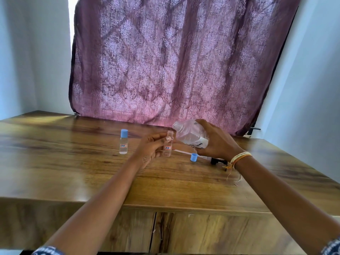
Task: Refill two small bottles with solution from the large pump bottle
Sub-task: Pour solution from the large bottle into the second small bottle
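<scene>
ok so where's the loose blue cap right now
In the head view the loose blue cap lies on the wooden table, right of centre, just below the right hand and right of the open small bottle.

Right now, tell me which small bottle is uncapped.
The small bottle held in the left hand is uncapped; its blue cap lies on the table. The other small bottle, standing further left, has its cap on.

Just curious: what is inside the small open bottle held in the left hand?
The open small bottle in the left hand looks clear and nearly empty; the fingers and its label hide part of it. The large bottle is tilted beside its mouth.
</scene>
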Demonstrator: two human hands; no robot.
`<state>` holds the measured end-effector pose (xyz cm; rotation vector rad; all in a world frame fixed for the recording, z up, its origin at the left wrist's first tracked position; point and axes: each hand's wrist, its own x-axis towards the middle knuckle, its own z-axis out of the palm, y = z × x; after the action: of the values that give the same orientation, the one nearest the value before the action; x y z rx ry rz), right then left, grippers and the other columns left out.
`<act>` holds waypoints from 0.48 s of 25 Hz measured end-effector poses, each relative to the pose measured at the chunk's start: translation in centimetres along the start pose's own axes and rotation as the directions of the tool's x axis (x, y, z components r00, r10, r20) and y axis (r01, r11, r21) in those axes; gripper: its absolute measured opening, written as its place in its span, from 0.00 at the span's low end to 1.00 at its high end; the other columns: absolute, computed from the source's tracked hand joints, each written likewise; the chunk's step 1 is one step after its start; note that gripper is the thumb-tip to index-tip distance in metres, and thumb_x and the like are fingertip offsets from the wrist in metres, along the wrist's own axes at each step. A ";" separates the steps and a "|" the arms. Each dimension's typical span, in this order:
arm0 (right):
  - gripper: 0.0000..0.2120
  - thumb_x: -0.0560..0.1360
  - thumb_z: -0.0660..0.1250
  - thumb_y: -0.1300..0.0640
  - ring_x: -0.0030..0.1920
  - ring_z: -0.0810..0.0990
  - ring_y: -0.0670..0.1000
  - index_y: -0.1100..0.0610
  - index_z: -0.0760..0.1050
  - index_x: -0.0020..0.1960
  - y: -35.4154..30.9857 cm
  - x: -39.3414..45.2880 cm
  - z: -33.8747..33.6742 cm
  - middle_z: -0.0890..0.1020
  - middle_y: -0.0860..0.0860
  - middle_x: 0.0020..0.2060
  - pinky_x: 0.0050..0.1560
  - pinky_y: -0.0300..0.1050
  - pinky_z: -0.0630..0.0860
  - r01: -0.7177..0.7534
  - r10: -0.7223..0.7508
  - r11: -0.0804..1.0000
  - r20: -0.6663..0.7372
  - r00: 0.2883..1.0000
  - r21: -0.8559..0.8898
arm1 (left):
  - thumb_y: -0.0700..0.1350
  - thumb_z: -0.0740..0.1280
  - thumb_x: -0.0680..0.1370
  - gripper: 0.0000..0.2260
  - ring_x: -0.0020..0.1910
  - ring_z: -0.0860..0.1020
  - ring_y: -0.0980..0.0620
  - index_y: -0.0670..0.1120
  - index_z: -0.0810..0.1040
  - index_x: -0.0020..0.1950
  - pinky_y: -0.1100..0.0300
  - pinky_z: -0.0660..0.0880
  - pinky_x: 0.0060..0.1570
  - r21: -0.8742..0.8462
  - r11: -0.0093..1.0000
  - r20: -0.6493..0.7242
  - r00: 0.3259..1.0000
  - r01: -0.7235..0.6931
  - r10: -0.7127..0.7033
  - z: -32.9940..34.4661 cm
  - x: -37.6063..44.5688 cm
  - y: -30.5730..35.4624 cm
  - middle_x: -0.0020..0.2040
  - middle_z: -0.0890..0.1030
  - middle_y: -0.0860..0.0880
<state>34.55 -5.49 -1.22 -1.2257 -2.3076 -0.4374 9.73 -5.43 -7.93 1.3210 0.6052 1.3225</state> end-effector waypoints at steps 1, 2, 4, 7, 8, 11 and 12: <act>0.44 0.61 0.75 0.43 0.42 0.78 0.54 0.45 0.56 0.71 0.0 0.1 -0.1 0.79 0.52 0.54 0.37 0.42 0.70 0.011 -0.011 1.000 0.004 1.000 -0.028 | 0.38 0.65 0.78 0.14 0.58 0.78 0.33 0.37 0.77 0.63 0.51 0.82 0.43 0.008 1.000 -0.001 1.000 0.002 -0.002 0.0 0.0 0.0 0.59 0.80 0.34; 0.45 0.61 0.75 0.42 0.43 0.79 0.55 0.45 0.56 0.71 0.1 0.1 -0.2 0.79 0.52 0.54 0.36 0.41 0.70 0.021 -0.021 0.998 0.006 1.000 -0.056 | 0.38 0.65 0.78 0.14 0.58 0.78 0.33 0.37 0.77 0.63 0.51 0.82 0.43 0.014 1.000 -0.003 1.000 0.003 -0.003 0.1 0.0 0.1 0.59 0.80 0.34; 0.44 0.60 0.71 0.38 0.42 0.78 0.54 0.46 0.56 0.71 0.0 0.3 -0.5 0.79 0.52 0.54 0.33 0.37 0.66 0.038 -0.038 0.996 0.002 0.999 -0.086 | 0.38 0.64 0.78 0.14 0.58 0.78 0.34 0.37 0.76 0.64 0.52 0.82 0.43 0.017 1.000 -0.006 1.000 0.005 -0.004 0.1 -0.1 0.2 0.59 0.80 0.34; 0.44 0.59 0.71 0.39 0.38 0.73 0.51 0.46 0.57 0.70 0.1 0.5 -0.7 0.79 0.52 0.51 0.30 0.35 0.61 0.049 -0.051 0.991 -0.013 0.999 -0.127 | 0.38 0.64 0.78 0.14 0.57 0.78 0.35 0.37 0.76 0.63 0.52 0.82 0.43 0.020 1.000 -0.007 1.000 0.004 -0.004 0.1 -0.1 0.2 0.58 0.80 0.35; 0.44 0.60 0.73 0.42 0.39 0.73 0.50 0.46 0.57 0.70 0.1 0.5 -0.8 0.78 0.51 0.51 0.31 0.37 0.63 0.049 -0.051 0.988 -0.012 0.999 -0.147 | 0.38 0.64 0.78 0.14 0.57 0.78 0.35 0.37 0.76 0.63 0.52 0.82 0.43 0.022 1.000 -0.006 1.000 0.004 -0.004 0.0 -0.1 0.2 0.58 0.80 0.34; 0.44 0.60 0.75 0.44 0.42 0.76 0.53 0.46 0.57 0.70 0.3 0.6 -0.9 0.77 0.51 0.52 0.36 0.43 0.72 0.045 -0.047 0.984 -0.003 0.999 -0.170 | 0.38 0.65 0.78 0.14 0.57 0.78 0.35 0.37 0.77 0.63 0.52 0.82 0.43 0.027 1.000 -0.001 1.000 0.001 -0.001 -0.1 0.0 0.1 0.58 0.80 0.33; 0.44 0.61 0.75 0.44 0.43 0.78 0.54 0.46 0.56 0.70 0.3 0.6 -1.0 0.77 0.51 0.52 0.37 0.46 0.76 0.046 -0.047 0.984 0.002 0.999 -0.173 | 0.38 0.65 0.78 0.13 0.56 0.78 0.36 0.38 0.77 0.62 0.51 0.82 0.42 0.022 1.000 0.002 1.000 -0.002 0.002 -0.1 -0.1 0.1 0.58 0.80 0.34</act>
<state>34.76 -5.40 -0.01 -1.2525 -2.3408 -0.6680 9.60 -5.50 -7.87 1.3413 0.6187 1.3194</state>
